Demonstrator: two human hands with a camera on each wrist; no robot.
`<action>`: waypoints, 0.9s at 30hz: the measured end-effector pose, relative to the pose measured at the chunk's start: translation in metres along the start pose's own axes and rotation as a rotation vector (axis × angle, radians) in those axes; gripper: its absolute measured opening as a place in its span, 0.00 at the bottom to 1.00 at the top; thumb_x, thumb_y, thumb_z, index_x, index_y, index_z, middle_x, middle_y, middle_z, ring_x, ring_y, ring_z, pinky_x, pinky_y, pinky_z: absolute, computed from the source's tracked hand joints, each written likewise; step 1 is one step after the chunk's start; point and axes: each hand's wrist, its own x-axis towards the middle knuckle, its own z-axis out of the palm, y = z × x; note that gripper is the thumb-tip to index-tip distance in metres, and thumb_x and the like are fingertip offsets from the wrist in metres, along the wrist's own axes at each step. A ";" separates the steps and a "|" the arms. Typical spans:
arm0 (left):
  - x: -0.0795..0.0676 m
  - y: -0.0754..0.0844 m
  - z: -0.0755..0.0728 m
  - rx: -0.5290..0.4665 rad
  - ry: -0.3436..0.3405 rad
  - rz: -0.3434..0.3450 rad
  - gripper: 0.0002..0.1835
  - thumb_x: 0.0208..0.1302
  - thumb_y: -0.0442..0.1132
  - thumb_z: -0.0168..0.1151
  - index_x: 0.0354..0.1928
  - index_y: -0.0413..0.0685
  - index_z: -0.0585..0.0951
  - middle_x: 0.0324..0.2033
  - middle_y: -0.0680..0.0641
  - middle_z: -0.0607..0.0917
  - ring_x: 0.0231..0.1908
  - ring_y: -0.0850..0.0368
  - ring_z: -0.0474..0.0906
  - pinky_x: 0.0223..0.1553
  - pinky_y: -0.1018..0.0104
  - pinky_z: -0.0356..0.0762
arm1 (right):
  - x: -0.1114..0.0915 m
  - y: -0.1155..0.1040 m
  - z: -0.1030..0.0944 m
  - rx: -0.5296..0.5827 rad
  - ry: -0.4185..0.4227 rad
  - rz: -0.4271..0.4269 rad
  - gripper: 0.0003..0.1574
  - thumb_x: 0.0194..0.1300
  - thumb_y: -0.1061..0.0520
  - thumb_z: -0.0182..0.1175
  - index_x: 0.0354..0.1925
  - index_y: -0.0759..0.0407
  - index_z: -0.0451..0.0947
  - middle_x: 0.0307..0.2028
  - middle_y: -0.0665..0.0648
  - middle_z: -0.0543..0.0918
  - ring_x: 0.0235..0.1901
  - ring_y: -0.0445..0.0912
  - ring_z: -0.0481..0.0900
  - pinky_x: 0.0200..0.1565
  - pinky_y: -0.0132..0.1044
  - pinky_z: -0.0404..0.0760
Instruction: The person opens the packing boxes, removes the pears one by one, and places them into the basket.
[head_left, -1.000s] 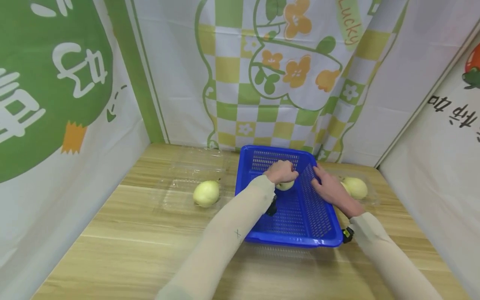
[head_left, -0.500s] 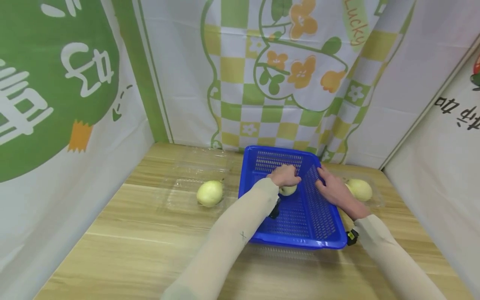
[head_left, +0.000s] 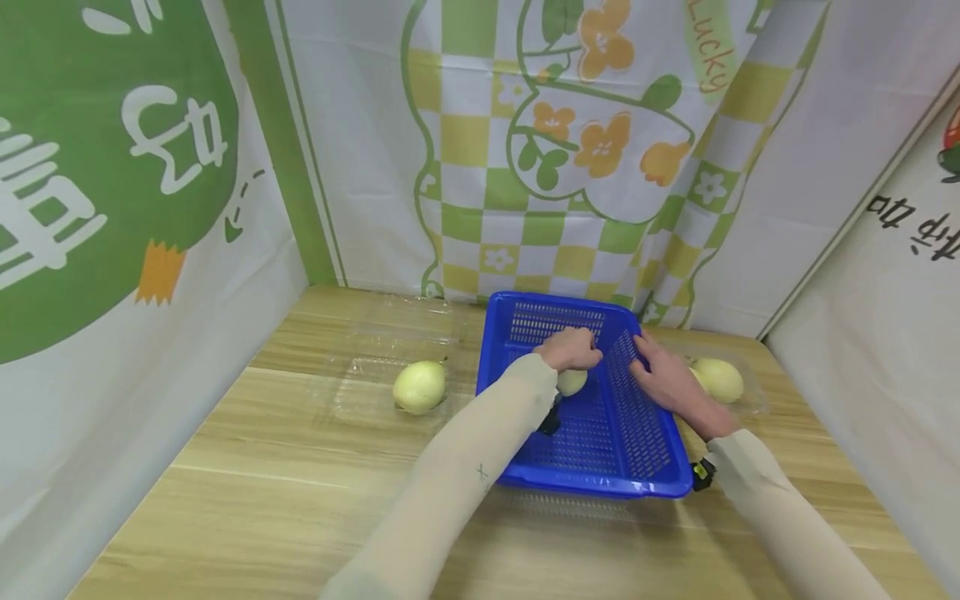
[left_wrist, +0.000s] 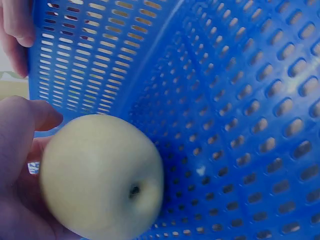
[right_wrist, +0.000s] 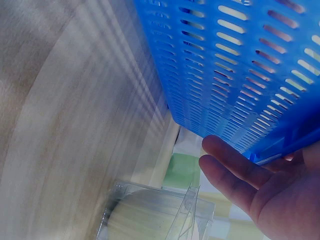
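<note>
A blue plastic basket (head_left: pixel 570 479) with slotted walls stands on the wooden table, its wide top tilted toward me. Inside it my left hand (head_left: pixel 572 348) holds a pale yellow pear (head_left: pixel 573 382) low over the perforated floor. In the left wrist view the pear (left_wrist: pixel 102 175) shows a dark dimple, and fingers curl around its side; whether it touches the basket floor I cannot tell. My right hand (head_left: pixel 663 375) grips the basket's right rim. From the right wrist, two fingers (right_wrist: pixel 235 175) of that hand lie along the outer wall, the rim between them and the digits inside.
Left of the basket, another pear (head_left: pixel 420 387) sits in an opened clear plastic clamshell box (head_left: pixel 352 392). More pale pears (head_left: pixel 720 381) lie in a clear box at the right, partly behind my right hand. Printed curtains (head_left: pixel 480 150) stand close behind the basket.
The head view has shifted slightly. In my left hand the pear has turned a little and moved slightly left. My right hand stays on the rim, and the basket keeps its place.
</note>
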 end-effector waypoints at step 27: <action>-0.021 0.028 -0.064 0.050 -0.101 0.011 0.13 0.57 0.46 0.47 0.17 0.54 0.68 0.15 0.54 0.70 0.17 0.58 0.62 0.23 0.63 0.64 | -0.001 0.000 0.001 0.029 0.023 -0.006 0.34 0.67 0.56 0.44 0.67 0.70 0.54 0.66 0.70 0.57 0.56 0.67 0.68 0.53 0.58 0.68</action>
